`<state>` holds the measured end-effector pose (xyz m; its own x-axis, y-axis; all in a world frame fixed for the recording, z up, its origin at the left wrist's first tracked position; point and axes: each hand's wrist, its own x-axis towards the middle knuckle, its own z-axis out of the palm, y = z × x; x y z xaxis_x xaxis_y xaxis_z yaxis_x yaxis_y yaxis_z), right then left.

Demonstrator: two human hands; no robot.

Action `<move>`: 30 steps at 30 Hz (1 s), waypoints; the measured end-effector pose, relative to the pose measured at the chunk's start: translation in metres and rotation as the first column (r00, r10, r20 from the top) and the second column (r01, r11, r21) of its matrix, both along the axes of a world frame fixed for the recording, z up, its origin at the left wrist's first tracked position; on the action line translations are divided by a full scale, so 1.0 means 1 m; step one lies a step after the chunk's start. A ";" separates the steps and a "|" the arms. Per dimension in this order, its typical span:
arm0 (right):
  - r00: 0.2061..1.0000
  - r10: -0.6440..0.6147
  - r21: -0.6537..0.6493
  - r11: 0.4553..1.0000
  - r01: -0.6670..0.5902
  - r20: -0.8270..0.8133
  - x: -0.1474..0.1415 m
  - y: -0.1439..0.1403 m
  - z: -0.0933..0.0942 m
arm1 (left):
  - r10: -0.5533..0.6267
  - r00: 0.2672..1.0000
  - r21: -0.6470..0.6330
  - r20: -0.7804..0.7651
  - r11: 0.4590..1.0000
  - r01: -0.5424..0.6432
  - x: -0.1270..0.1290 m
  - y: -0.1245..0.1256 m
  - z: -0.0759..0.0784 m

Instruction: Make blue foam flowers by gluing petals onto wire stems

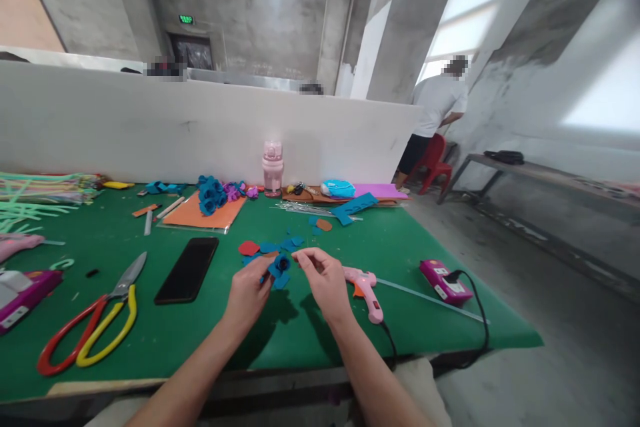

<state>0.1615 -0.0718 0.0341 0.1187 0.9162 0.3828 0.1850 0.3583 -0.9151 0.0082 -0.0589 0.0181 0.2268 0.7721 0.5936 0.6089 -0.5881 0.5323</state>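
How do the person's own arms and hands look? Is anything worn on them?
Both forearms are bare, with no sleeves in view. The left hand and the right hand wear no gloves. No watch, ring or bracelet is visible on either.

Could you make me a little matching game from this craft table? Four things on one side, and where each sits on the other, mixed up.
Things:
1. blue felt flower
2. pink glue gun
3. black phone
4. pink bottle

Places:
A. upright at the white partition
B. flat on the green mat, left of the hands
C. pinched in the left hand, at the right hand fingertips
D. lying just right of the right hand

Pairs: 1-C, 2-D, 3-B, 4-A
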 end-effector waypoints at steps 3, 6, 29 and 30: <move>0.998 -0.014 0.013 1.000 0.013 0.058 0.000 -0.001 0.003 | 0.002 1.000 0.007 -0.005 1.000 -0.002 0.000 0.000 -0.001; 0.995 -0.027 0.024 0.999 0.025 0.101 -0.002 -0.003 0.005 | -0.004 1.000 -0.002 -0.003 1.000 0.004 0.000 0.000 -0.001; 0.987 -0.068 -0.002 0.998 0.069 0.144 -0.004 -0.008 0.008 | 0.000 0.998 -0.048 0.059 0.999 0.003 0.005 -0.002 -0.002; 0.988 -0.065 -0.005 0.998 0.066 0.141 -0.003 -0.008 0.008 | 0.002 0.998 -0.045 0.057 0.999 0.001 0.004 -0.002 -0.002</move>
